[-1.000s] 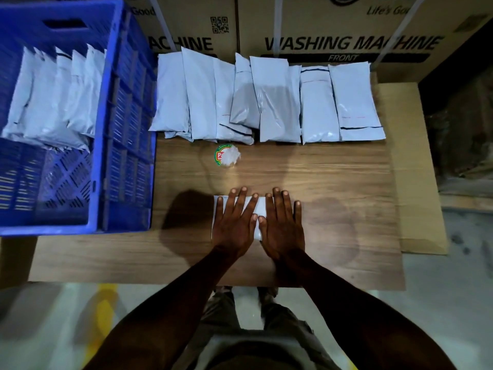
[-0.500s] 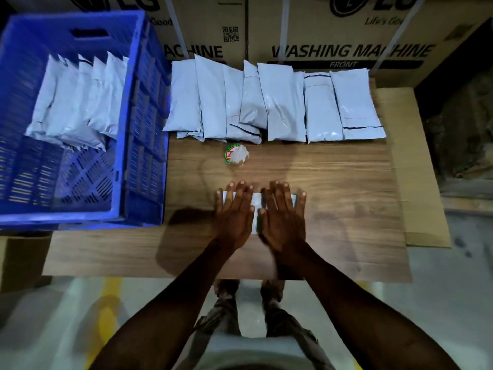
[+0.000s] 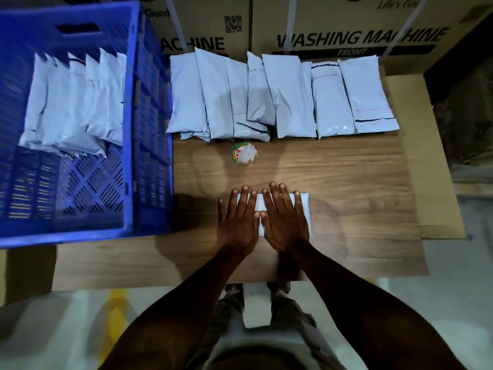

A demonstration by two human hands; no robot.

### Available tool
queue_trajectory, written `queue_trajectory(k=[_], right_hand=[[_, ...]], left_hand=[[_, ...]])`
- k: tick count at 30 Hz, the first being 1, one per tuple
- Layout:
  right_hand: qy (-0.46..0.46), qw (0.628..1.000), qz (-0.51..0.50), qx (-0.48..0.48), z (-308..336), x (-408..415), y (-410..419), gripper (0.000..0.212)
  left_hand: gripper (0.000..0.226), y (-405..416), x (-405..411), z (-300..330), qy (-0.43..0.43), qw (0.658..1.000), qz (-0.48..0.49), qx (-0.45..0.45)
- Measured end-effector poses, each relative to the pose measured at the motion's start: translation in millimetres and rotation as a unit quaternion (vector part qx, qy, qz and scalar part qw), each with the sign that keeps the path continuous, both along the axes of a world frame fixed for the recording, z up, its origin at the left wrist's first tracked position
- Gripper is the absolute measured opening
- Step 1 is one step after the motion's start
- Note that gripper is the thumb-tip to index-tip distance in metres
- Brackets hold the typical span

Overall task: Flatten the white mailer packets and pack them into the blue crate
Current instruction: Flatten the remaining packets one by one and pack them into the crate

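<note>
A white mailer packet [image 3: 305,209] lies flat near the front middle of the wooden table [image 3: 360,188]. My left hand [image 3: 238,221] and my right hand [image 3: 284,220] press down on it side by side, fingers straight and spread, covering most of it. Several more white mailer packets [image 3: 282,94] lie in an overlapping row along the table's far edge. The blue crate [image 3: 146,102] stands on the left, with several packets [image 3: 72,102] leaning in its far half.
A small round container [image 3: 244,154] with a red and green label and crumpled white top sits between the row and my hands. Large cardboard washing-machine boxes [image 3: 346,28] rise behind the table. A flat cardboard sheet [image 3: 432,156] juts out on the right.
Both hands stay pressed on the packet and have slid slightly right across it, showing more of its right end. The camera view has shifted a little.
</note>
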State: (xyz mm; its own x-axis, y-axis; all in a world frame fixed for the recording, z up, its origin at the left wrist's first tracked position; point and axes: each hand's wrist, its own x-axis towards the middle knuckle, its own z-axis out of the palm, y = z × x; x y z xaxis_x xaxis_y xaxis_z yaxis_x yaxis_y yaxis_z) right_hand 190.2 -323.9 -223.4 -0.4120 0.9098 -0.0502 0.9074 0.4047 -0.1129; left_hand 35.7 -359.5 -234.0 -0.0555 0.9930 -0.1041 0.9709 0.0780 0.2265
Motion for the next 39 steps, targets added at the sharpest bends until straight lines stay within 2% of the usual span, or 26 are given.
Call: queue_trajectory(k=[6, 13, 23, 28, 31, 34, 39], right_hand=[[0.012, 1.0, 0.007, 0.019, 0, 2, 1, 0.062], [0.062, 0.998, 0.013, -0.003, 11, 12, 1, 0.066], [0.022, 0.996, 0.089, -0.009, -1, 65, -2, 0.096], [0.07, 0.991, 0.111, 0.032, -9, 69, -7, 0.086], [0.087, 0.988, 0.118, 0.056, -14, 71, -8, 0.08], [0.111, 0.982, 0.132, 0.082, -15, 78, -7, 0.077], [0.146, 0.974, 0.132, 0.113, -7, 84, -5, 0.07]], left_hand=[[0.058, 2, 0, 0, 0.004, 1.0, -0.007, 0.012], [0.06, 1, -5, 9, -0.011, 1.0, -0.027, -0.008], [0.078, -16, -24, 0, -0.017, 0.99, -0.142, 0.021], [0.075, -19, -19, -4, -0.077, 0.984, -0.151, 0.055], [0.076, -23, -15, -4, -0.081, 0.978, -0.177, 0.076], [0.066, -27, -12, -3, -0.091, 0.973, -0.187, 0.097], [0.031, -37, 5, 0, -0.066, 0.972, -0.142, 0.177]])
